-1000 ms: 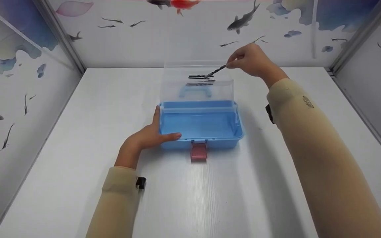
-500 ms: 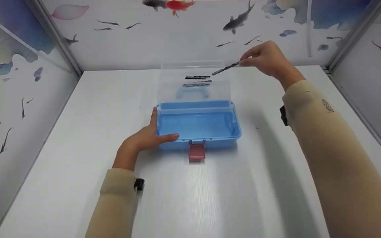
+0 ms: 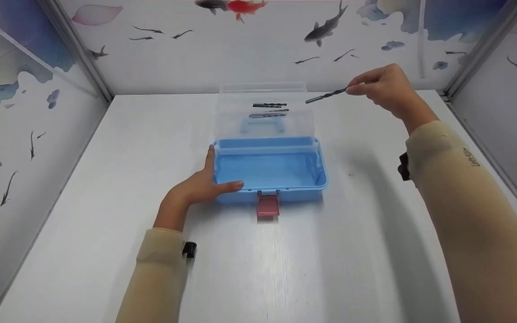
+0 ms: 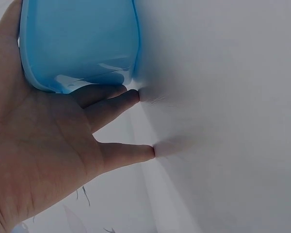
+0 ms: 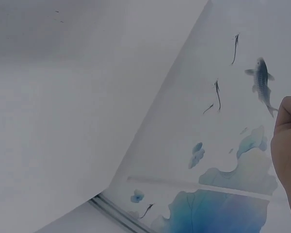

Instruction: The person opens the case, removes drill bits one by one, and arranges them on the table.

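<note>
My right hand (image 3: pixel 386 89) pinches a dark twist drill bit (image 3: pixel 326 95) by its fluted end, raised at the back right with the plain shank pointing left. In the right wrist view only part of that hand (image 5: pixel 288 141) shows, at the right edge. My left hand (image 3: pixel 200 186) rests against the left front corner of a blue toolbox (image 3: pixel 269 195), thumb along the front rim and fingers straight along the left side. The left wrist view shows the spread fingers of that hand (image 4: pixel 43 141) beside the box wall. Several drill bits (image 3: pixel 268 115) appear behind the box, around its raised clear lid (image 3: pixel 231 103).
The toolbox stands on a white table (image 3: pixel 106 179), its red latch (image 3: pixel 268 206) hanging down in front. White panels (image 3: pixel 263 54) painted with fish enclose the table at the back and sides.
My right hand has moved right with the drill bit, away from above the other bits. My left hand stays at the toolbox corner.
</note>
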Available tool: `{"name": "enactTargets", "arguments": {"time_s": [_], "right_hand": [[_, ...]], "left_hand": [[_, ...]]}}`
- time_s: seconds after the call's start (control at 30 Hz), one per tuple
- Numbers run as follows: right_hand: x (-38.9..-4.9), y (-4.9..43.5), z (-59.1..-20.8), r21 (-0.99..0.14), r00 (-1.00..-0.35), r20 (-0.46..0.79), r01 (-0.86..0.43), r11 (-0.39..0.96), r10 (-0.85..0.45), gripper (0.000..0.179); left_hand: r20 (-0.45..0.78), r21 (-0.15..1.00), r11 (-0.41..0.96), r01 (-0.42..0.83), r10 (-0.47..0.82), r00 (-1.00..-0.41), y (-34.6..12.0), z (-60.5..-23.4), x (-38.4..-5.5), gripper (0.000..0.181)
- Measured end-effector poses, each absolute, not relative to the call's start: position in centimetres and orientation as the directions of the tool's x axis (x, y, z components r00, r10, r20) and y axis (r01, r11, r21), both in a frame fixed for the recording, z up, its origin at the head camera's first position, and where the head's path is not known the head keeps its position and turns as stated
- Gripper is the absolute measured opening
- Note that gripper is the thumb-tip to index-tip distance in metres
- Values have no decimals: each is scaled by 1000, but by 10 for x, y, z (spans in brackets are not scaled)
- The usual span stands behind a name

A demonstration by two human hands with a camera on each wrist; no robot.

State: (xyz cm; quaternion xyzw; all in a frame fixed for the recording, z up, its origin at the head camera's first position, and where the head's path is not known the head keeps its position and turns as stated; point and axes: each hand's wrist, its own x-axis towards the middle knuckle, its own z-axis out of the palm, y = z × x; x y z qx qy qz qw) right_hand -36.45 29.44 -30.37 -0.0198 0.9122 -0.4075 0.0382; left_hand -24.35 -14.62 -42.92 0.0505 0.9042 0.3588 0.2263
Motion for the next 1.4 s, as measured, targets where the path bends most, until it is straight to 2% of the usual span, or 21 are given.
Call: {"name": "enactTargets", "arguments": {"time_s": [0.27, 0.57, 0.8, 1.13, 1.4], "right_hand": [[-360, 320, -318, -777, -995, -94, 53, 627, -33, 39], [-350, 343, -342, -741, -997, -74, 43, 670, -19, 34], [-343, 357, -362, -727, -992, -128, 95, 680, 2, 42], [-336, 375, -386, -704, -985, -173, 102, 702, -31, 52], [-332, 390, -397, -692, -980, -192, 103, 715, -44, 52]], "left_hand": [[-368, 680, 731, -65, 262, -892, -146, -429, -245, 138], [-375, 672, 738, -65, 264, -889, -147, -428, -245, 136], [-363, 688, 724, -58, 273, -891, -146, -428, -245, 135], [-364, 687, 724, -69, 261, -894, -146, -427, -243, 137], [-349, 700, 712, -58, 270, -897, -147, -429, -243, 137]]}}
